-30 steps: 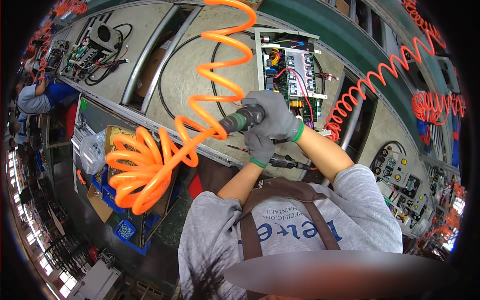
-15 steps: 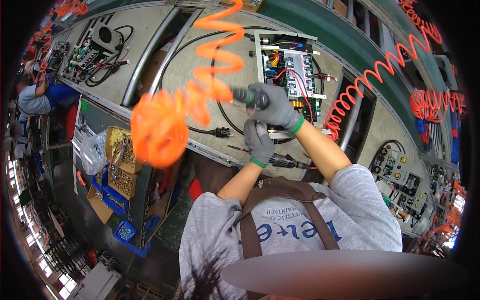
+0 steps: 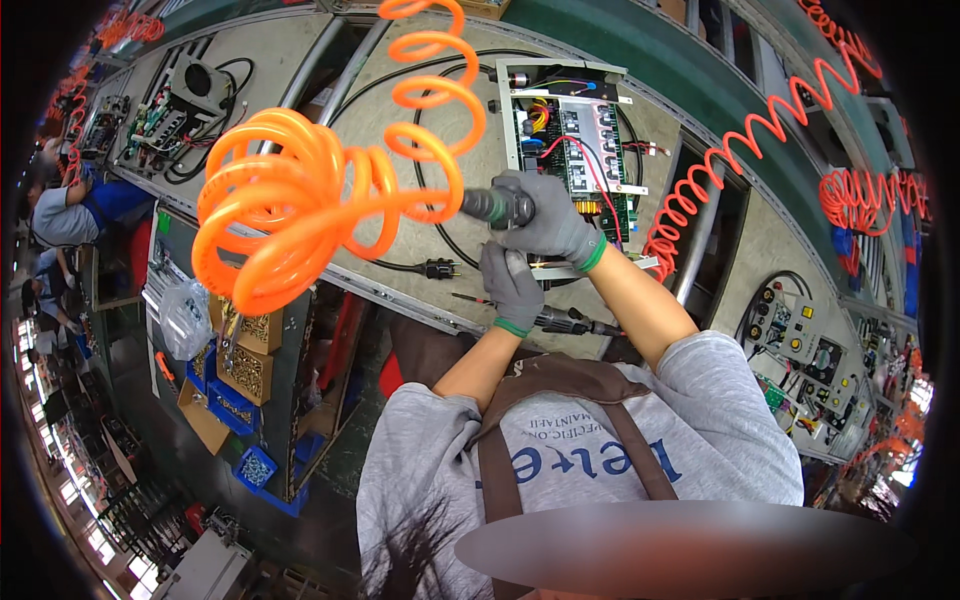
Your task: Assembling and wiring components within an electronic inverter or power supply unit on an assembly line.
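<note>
My right hand, in a grey glove with a green cuff, is closed around a dark air screwdriver. An orange coiled hose runs to the tool's left end. Just below it, my left hand, gloved alike, has its fingers bent together by the near left corner of an open metal chassis. What those fingers hold, if anything, is hidden. Inside the chassis lie a green circuit board, silvery heat-sink blocks and coloured wires. The screwdriver's tip is behind my right hand.
Near my left wrist lie a black plug, a thin screwdriver and another dark power tool. Boxes of screws stand lower left. A second orange hose hangs at right. Metal rollers flank the worktop.
The bundled part of the orange hose has swung left and upward. My hands and the air screwdriver have shifted only slightly.
</note>
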The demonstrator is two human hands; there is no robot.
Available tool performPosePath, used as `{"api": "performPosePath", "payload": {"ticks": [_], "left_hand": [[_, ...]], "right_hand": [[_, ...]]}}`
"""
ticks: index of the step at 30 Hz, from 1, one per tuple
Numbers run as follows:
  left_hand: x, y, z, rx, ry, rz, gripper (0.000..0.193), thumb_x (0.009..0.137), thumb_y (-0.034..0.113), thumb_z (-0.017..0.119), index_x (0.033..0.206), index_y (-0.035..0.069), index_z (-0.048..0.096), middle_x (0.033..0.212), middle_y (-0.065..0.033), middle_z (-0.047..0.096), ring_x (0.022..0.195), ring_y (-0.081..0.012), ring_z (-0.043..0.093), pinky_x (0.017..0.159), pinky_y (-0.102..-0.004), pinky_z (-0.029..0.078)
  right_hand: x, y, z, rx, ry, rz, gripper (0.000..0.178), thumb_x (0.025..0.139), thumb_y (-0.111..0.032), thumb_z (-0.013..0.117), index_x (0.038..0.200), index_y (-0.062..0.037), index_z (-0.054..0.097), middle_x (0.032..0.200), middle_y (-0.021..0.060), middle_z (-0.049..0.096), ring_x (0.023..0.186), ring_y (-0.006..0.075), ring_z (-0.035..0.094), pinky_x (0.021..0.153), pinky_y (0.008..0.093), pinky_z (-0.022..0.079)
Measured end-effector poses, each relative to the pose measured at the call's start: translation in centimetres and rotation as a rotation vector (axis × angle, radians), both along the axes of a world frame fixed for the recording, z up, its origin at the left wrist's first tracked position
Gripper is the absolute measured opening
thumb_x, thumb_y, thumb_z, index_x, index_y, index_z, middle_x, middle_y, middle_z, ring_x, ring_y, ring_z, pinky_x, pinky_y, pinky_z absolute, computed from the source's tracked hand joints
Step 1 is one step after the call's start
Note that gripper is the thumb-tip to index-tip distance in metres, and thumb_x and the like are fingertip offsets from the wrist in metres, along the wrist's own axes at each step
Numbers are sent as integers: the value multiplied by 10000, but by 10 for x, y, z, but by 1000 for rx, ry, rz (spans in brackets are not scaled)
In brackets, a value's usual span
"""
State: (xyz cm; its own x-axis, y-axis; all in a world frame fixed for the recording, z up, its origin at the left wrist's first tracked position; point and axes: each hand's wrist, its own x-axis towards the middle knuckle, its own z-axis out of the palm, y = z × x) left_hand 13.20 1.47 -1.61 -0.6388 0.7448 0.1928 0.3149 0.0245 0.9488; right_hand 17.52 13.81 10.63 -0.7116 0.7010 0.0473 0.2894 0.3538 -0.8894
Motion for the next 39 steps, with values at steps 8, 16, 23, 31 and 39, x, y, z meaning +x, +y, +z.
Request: {"api": "performPosePath", "payload": {"ticks": [8, 16, 23, 31, 39], "left_hand": [[3, -8, -9, 53, 71, -47, 282, 866, 220, 471, 1005, -16, 536, 962, -226, 539, 896, -431, 490, 812, -501, 380], [6, -24, -67, -59, 563, -45, 314, 847, 192, 489, 1073, -17, 553, 1007, -248, 566, 932, -465, 505, 825, -540, 386], [5, -10, -10, -188, -74, -92, 386, 905, 267, 447, 1161, -9, 531, 1126, -289, 543, 1024, -489, 488, 852, -534, 389], [-26, -48, -141, -700, 904, -774, 284, 796, 204, 512, 916, 16, 687, 888, -197, 659, 796, -351, 644, 699, -495, 502], [2, -9, 5, -206, 175, -126, 388, 952, 224, 418, 1227, -37, 502, 1142, -263, 555, 1070, -380, 537, 917, -436, 405]], "right_hand": [[-12, -16, 3, 294, -21, 64, 555, 471, -225, 803, 984, -101, 631, 823, 103, 627, 738, 316, 623, 661, 353, 498], [-8, -17, 13, 263, 16, 108, 492, 539, -314, 797, 956, -109, 634, 803, 91, 619, 748, 299, 629, 657, 369, 499], [-23, -14, 3, 222, -165, 17, 453, 613, -274, 775, 1019, -112, 654, 788, 89, 633, 709, 256, 641, 638, 339, 506], [-24, -42, 16, 473, 43, 224, 402, 511, -283, 776, 884, -187, 657, 771, 50, 615, 708, 284, 617, 610, 387, 489], [10, -4, 6, 71, 257, -147, 358, 704, -229, 765, 994, -71, 626, 812, 38, 647, 772, 170, 650, 663, 318, 507]]}}
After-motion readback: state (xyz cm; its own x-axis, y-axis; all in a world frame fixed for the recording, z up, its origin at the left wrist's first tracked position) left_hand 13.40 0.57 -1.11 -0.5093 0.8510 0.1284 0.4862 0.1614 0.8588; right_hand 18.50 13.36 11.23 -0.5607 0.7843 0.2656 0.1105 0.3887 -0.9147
